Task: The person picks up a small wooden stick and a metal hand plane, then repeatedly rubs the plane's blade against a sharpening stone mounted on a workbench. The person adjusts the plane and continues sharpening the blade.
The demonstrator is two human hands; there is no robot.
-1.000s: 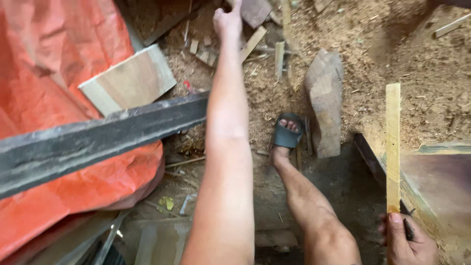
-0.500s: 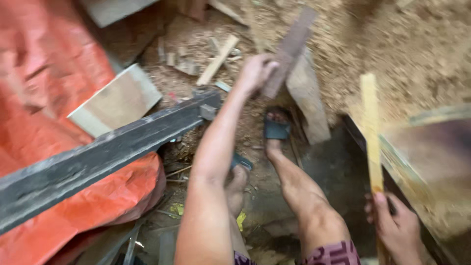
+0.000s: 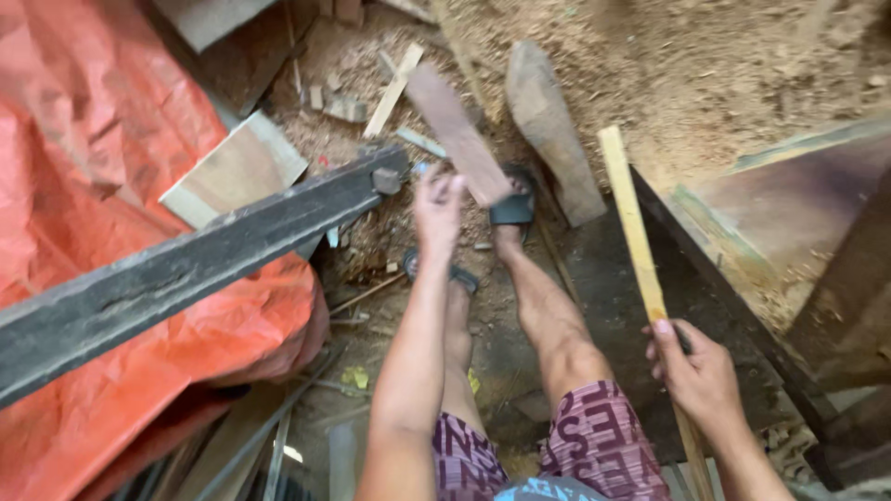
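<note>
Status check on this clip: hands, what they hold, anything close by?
Left hand gripping dark flat wood piece. Right hand clamped on pale wooden strip. Black beam close beside left hand, sandalled foot just below the piece.

No packages, labels, signs or screens show anywhere in this view. The only lettering is a pale print woven across the maroon shorts [image 3: 594, 436] at the bottom edge, which is clothing rather than a label.

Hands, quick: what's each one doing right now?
Left hand: closed on a flat brown wood piece.
Right hand: closed around a long pale wooden strip.
</note>
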